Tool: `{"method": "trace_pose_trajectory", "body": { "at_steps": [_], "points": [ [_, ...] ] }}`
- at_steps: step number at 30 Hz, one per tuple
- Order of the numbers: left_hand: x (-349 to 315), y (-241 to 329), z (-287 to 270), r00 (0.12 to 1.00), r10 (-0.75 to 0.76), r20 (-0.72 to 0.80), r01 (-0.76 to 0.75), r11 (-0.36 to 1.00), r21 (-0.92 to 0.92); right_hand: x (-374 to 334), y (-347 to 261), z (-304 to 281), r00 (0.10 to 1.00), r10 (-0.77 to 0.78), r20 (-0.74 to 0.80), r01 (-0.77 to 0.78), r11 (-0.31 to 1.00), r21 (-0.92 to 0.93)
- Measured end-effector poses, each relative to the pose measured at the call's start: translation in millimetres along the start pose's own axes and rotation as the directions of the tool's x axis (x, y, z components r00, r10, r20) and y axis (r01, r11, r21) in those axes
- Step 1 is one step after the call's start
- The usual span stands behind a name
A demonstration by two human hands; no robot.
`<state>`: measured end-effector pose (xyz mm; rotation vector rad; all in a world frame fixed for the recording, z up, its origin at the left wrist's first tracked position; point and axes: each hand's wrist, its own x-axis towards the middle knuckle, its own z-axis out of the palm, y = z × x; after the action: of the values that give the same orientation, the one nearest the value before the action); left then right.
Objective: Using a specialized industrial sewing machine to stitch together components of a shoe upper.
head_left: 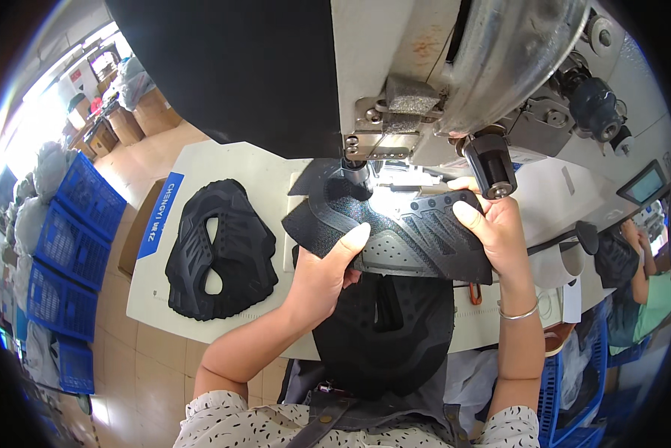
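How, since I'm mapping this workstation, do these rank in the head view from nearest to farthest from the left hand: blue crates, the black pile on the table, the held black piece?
1. Held black piece: in the left hand's grip.
2. Black pile: on the table, left of that hand.
3. Blue crates: far left, beyond the table.

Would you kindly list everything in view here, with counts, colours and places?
Sewing machine: one, beige and metal, top.
Panel: one, black, upper left.
Held shoe upper: one, black-grey, below machine.
Stacked uppers: count unclear, black, table left.
Lower uppers: count unclear, black, near table edge.
Table: one, off-white, centre.
Screen: one, grey-framed, right.
Crates: several, blue, far left, lower right.
Boxes: several, brown, upper left.
Co-worker: one, green clothing, far right.
Bracelet: one, silver, right wrist.
Left hand: one, bare, gripping upper's left.
Right hand: one, bare, gripping upper's right.
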<state>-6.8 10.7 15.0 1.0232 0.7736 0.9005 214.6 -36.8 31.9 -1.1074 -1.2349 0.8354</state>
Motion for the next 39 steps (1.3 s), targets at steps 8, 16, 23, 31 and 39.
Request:
{"method": "trace_pose_trajectory", "body": {
  "at_steps": [8,16,23,31,39],
  "points": [
    [2,1,1,0.998,-0.012,-0.059,0.015,0.999,0.047,-1,2,1,1.0,-0.004,-0.009,0.004,1.0,-0.006],
    [8,2,-3,1.0,0.025,-0.013,-0.025,0.998,0.054,-3,4,1,1.0,-0.003,-0.025,0.003,1.0,0.004],
    [11,3,-4,0.998,0.044,-0.035,-0.04,0.994,0.102,-2,6,2,0.999,-0.001,-0.033,0.001,1.0,0.008],
    [19,4,-8,0.992,0.117,0.046,-0.122,0.988,0.098,-10,8,7,0.999,-0.013,-0.047,0.016,0.998,0.058],
    [13,-4,-11,0.991,0.09,0.103,-0.097,0.993,0.073,-28,3,15,0.998,0.051,-0.034,-0.048,0.994,0.095]
  ]
}}
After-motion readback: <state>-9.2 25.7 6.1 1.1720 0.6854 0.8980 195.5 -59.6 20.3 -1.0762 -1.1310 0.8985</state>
